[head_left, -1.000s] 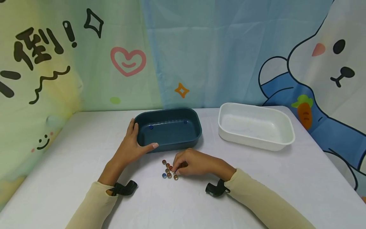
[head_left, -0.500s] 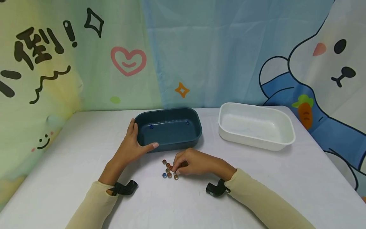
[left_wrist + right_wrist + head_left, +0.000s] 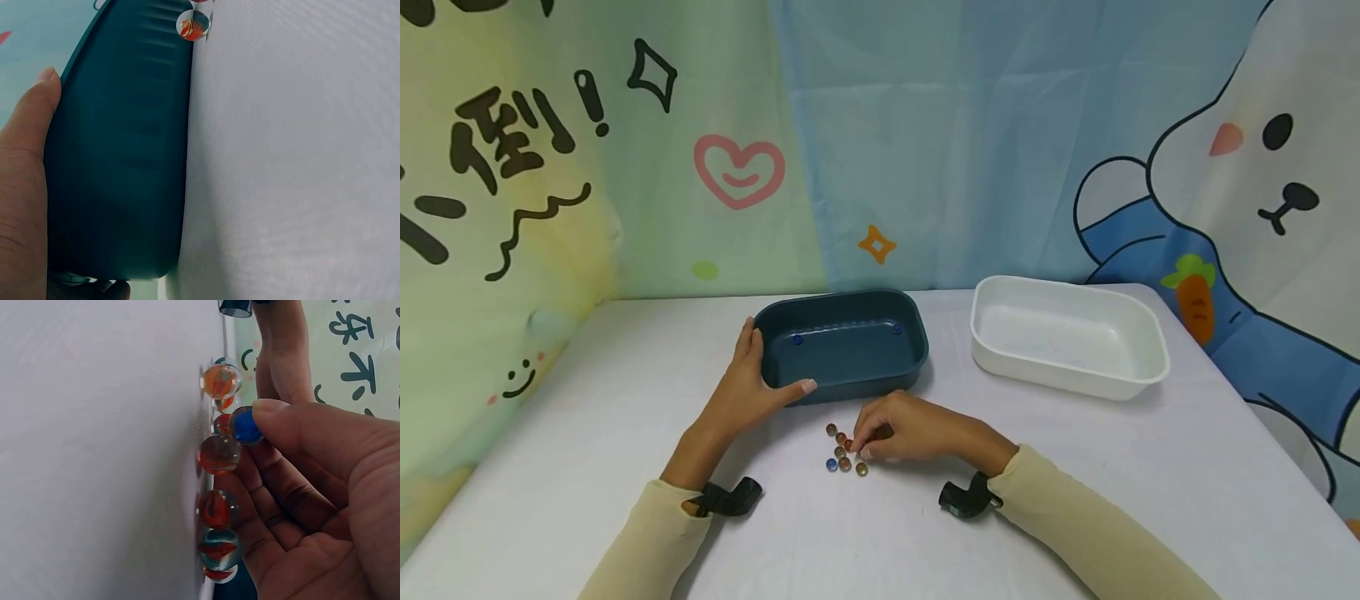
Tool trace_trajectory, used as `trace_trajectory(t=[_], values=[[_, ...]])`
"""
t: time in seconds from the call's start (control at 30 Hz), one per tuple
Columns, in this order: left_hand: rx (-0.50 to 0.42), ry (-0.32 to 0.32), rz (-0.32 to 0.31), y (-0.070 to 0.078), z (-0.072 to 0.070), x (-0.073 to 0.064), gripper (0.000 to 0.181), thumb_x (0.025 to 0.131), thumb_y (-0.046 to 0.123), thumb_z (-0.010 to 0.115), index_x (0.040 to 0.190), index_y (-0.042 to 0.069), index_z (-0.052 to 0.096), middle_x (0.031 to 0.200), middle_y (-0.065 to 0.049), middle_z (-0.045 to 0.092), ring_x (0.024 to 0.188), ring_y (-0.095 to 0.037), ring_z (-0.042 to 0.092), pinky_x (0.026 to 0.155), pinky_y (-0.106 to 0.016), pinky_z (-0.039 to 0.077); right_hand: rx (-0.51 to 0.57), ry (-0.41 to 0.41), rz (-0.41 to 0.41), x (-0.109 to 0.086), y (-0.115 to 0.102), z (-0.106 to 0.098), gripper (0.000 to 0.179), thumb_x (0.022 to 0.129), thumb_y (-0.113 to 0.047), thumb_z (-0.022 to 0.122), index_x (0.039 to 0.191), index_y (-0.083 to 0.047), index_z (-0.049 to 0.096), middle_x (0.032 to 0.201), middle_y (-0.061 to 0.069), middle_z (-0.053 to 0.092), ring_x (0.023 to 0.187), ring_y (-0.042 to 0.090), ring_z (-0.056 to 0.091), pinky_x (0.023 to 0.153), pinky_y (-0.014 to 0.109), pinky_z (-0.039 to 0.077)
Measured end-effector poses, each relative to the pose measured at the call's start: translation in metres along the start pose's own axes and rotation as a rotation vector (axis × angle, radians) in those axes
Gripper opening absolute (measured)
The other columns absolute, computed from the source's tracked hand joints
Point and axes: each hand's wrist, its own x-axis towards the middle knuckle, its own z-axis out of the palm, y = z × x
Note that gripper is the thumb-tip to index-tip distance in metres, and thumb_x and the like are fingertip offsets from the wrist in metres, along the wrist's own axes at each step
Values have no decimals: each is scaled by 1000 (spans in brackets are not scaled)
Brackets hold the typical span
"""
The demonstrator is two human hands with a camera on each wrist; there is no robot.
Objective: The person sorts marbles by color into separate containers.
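My left hand (image 3: pixel 741 383) holds the left end of a dark blue rectangular tub (image 3: pixel 842 387), its thumb on the front side and fingers along the left end. Inside the tub lie two small blue marbles, one left (image 3: pixel 797 339) and one right (image 3: pixel 897 329). In front of the tub my right hand (image 3: pixel 906 427) reaches down to a cluster of glass marbles (image 3: pixel 845 464). A blue marble (image 3: pixel 245 426) is pinched at its thumb tip in the right wrist view. Around it are several clear marbles with orange-red swirls (image 3: pixel 220 454). Another blue marble (image 3: pixel 831 465) sits at the cluster's left.
A white rectangular tub (image 3: pixel 1060 379) stands to the right of the dark one, near the table's back edge. White cloth covers the table (image 3: pixel 820 550). Behind it hangs a printed curtain (image 3: pixel 1000 167). Each wrist wears a black camera.
The head view has tilted up slightly. Inside the tub, the right-hand blue marble has rolled a little to the right. Both hands have stayed in place.
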Motion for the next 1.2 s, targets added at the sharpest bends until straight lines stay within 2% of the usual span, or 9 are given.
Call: trace_trajectory(t=[0.2,0.4,0.67,0.9,1.03,1.2], values=[[-2,2,-4,0,0,-1,128,72,74,67,154,-2,4,161,-4,-12,145,-37,13,108,-58,27,27,0,4,0,-3,-3,13,89,-2,69,98,-8,77,99,-6,68,89,6,59,76,24,51],[-4,2,-3,1,0,0,128,72,73,68,154,-3,4,162,-5,-11,145,-37,12,109,-57,26,49,34,-44,-1,-7,-10,14,89,-2,68,100,-7,77,100,-4,68,83,8,58,71,25,50],[5,-2,-9,2,0,-1,128,73,74,67,153,-3,4,161,-6,-12,145,-37,11,109,-57,25,64,136,-51,-4,-14,-28,13,91,-8,68,102,-6,76,102,-5,67,92,11,63,83,30,52],[18,4,-10,1,-4,-1,128,72,74,67,153,-4,5,162,-7,-10,145,-37,13,109,-57,26,81,204,-56,7,-12,-44,15,91,-9,68,104,-4,76,105,-1,67,99,13,63,87,29,51],[8,-3,-11,1,-4,0,128,72,74,67,153,-3,5,162,-5,-11,145,-37,13,109,-57,26,77,217,-31,12,-13,-54,15,91,-7,69,103,-4,76,105,1,67,99,15,63,86,29,52],[-2,-17,-22,2,-3,1,128,72,75,66,154,-3,5,162,-4,-12,145,-37,12,109,-57,26,66,230,40,18,-9,-65,15,92,-8,68,104,-7,76,106,1,67,98,15,63,84,30,53]])
